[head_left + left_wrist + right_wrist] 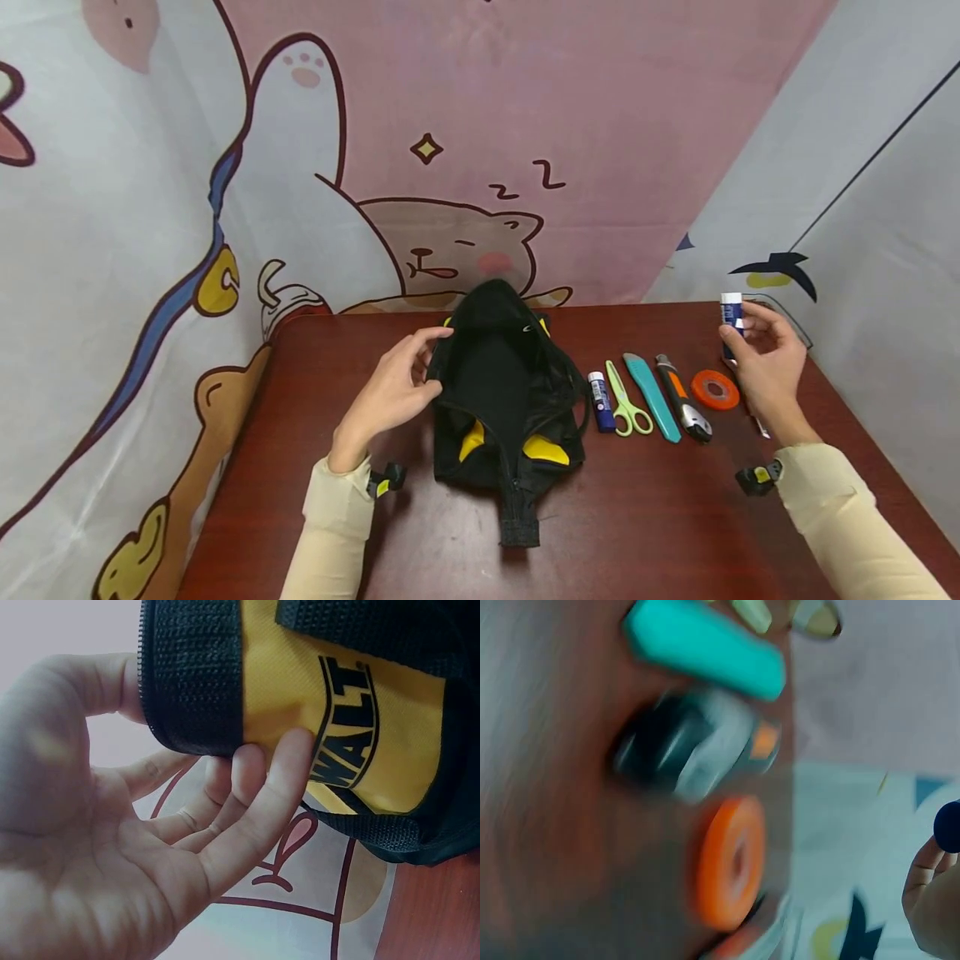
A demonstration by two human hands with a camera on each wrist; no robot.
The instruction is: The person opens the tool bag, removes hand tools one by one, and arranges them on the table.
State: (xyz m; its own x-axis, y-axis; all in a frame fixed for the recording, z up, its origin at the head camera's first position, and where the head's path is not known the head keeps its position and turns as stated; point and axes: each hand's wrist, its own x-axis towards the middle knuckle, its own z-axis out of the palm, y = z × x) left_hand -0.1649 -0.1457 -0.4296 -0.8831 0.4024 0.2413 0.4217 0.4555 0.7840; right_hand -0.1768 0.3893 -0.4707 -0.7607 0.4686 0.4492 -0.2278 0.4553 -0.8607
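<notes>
A black and yellow tool bag (480,433) lies on the table with its mouth unzipped. My left hand (390,387) grips the bag's left rim; in the left wrist view the thumb is at the zipper edge and the fingers (255,817) touch the yellow side with black lettering. To the right, my right hand (772,358) holds a white-capped blue glue stick (731,310) upright between thumb and fingers, raised above the table. Only the glue stick's dark blue end (949,827) shows in the right wrist view.
Right of the bag lie a second glue stick (601,403), green scissors (628,404), a teal cutter (651,396), an orange-black utility knife (682,400) and an orange ring-shaped roll (715,390). A thin tool (759,423) is partly hidden by my right hand. Printed cloth (600,125) stands behind the table.
</notes>
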